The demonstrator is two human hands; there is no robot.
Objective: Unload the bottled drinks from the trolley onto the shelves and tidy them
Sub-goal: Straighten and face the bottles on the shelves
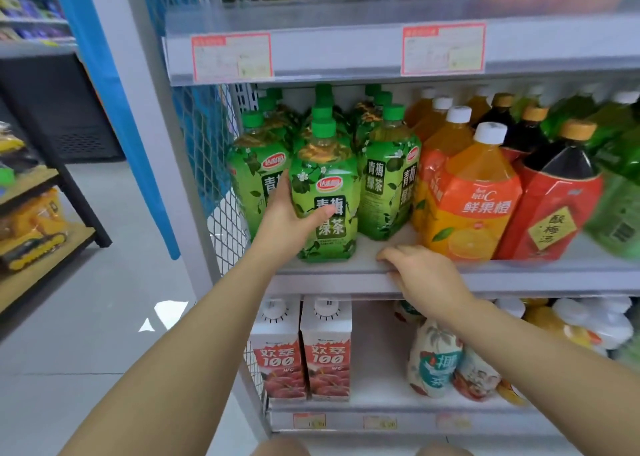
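Note:
My left hand (289, 218) grips a green-capped green tea bottle (325, 192) that stands at the front of the middle shelf (519, 275). Thumb and fingers wrap round its lower label. More bottles of the same green tea (389, 182) stand in rows behind and beside it. My right hand (420, 275) rests on the shelf's front edge, fingers curled over the lip, holding no bottle. It sits just in front of an orange juice bottle (472, 199). The trolley is out of view.
Dark plum drink bottles (554, 199) and blurred green bottles stand right of the orange juice. Below are red-and-white juice cartons (325, 348) and coconut drink bottles (436, 358). A shelf with price tags (232, 56) hangs above. A wooden display rack (41, 234) stands left across the floor.

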